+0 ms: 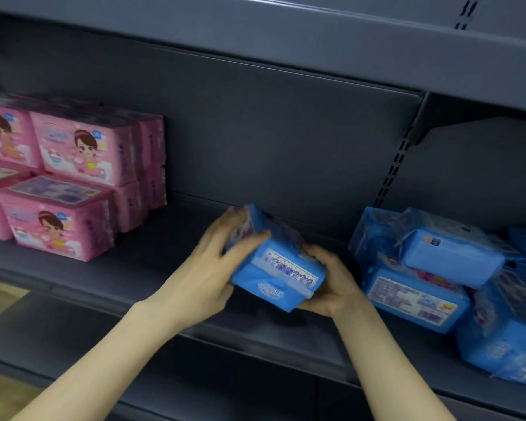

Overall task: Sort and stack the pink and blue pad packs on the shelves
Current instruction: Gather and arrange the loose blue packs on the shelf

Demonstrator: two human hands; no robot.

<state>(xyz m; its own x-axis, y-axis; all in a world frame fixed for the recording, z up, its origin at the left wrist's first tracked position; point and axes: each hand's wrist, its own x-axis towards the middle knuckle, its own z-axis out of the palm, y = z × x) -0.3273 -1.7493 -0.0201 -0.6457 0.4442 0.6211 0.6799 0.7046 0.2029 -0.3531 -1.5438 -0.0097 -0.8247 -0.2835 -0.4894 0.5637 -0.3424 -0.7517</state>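
Both of the person's hands were closed on one blue pack (275,270). The left grip (213,268) wrapped the pack's left end, fingers curled over its top edge and thumb across the near face, though motion blur softened them. The right grip (331,284) cupped the lower right corner, fingers curled around the end and palm beneath. The pack was tilted, its left end higher, over the middle of the shelf (179,238); whether it touched the shelf could not be told.

The pack was a soft, pillow-like block in glossy blue film, with a white printed label strip across its upper face and a crimped seal flaring at its far end.

To the left, the pink packs (73,177) stood in a neat two-tier stack, boxy, with a cartoon figure on their fronts. To the right, the blue packs (438,268) lay in a loose heap, some tilted across others, their wrapping crinkled.

The shelf was dark grey metal with a raised front lip. A wide stretch of its surface showed between the pink stack and the blue heap. Behind it rose a flat back panel (286,132), beside a slotted upright (392,168), and an upper shelf (286,41) hung above.
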